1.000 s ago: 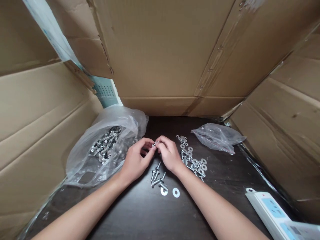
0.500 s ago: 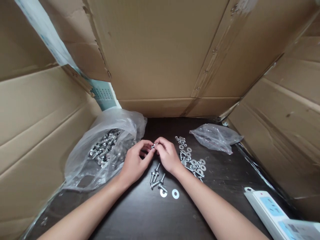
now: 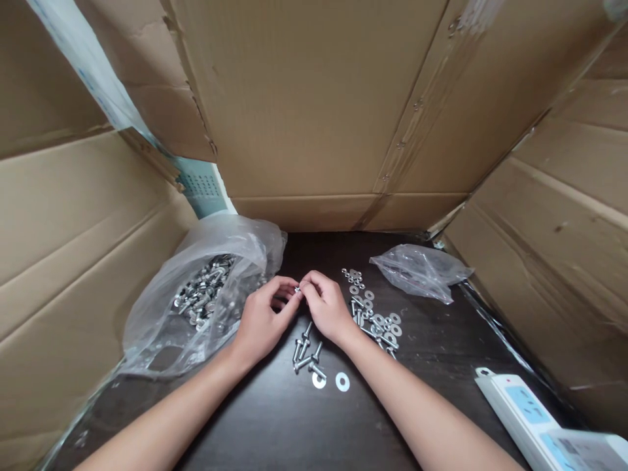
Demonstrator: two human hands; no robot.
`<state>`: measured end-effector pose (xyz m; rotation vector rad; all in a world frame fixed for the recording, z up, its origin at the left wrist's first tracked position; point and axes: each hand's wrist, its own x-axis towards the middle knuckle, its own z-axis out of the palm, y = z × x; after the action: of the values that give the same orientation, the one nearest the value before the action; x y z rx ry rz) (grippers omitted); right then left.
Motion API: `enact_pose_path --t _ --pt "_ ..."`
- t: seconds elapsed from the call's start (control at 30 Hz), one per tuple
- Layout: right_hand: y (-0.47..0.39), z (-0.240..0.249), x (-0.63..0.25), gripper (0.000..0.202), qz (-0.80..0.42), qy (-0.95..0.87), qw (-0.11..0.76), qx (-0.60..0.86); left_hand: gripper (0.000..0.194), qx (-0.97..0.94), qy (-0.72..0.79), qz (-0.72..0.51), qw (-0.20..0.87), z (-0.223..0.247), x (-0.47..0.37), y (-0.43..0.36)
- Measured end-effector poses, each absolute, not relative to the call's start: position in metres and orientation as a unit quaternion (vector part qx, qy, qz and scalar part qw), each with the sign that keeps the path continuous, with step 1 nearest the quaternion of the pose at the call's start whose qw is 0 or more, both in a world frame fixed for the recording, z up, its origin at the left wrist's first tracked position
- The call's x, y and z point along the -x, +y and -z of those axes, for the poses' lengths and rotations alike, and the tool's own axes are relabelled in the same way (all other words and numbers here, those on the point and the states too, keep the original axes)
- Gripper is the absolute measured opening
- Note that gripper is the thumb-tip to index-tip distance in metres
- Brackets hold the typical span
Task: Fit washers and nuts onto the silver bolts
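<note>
Left hand [image 3: 260, 324] and right hand [image 3: 326, 307] meet fingertip to fingertip, both pinching one small bolt [image 3: 297, 289] above the dark surface [image 3: 275, 418]. Loose bolts [image 3: 305, 353] at 6 o'clock of the hands, washers [image 3: 375, 314] at 3 o'clock, open bag of bolts [image 3: 196, 294] at 9 o'clock.

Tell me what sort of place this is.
Probably a makeshift hardware-sorting spot: a dark table walled in by cardboard, a plastic bag of bolts, loose washers, and a power strip at the edge.

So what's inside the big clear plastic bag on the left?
The big clear plastic bag holds a heap of silver bolts, seen through its mouth. The crumpled film hides whatever lies deeper or underneath.
</note>
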<state>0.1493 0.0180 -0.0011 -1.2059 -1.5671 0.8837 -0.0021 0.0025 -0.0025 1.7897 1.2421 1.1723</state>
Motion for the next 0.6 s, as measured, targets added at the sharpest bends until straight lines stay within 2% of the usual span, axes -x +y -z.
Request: enact_pose_path --t 0.6 --pt "0.0178 0.0011 -0.1523 0.025 -0.405 -0.617 0.47 0.484 0.013 -0.691 0.465 -0.44 0.337 0.0012 0.0025 0.0025"
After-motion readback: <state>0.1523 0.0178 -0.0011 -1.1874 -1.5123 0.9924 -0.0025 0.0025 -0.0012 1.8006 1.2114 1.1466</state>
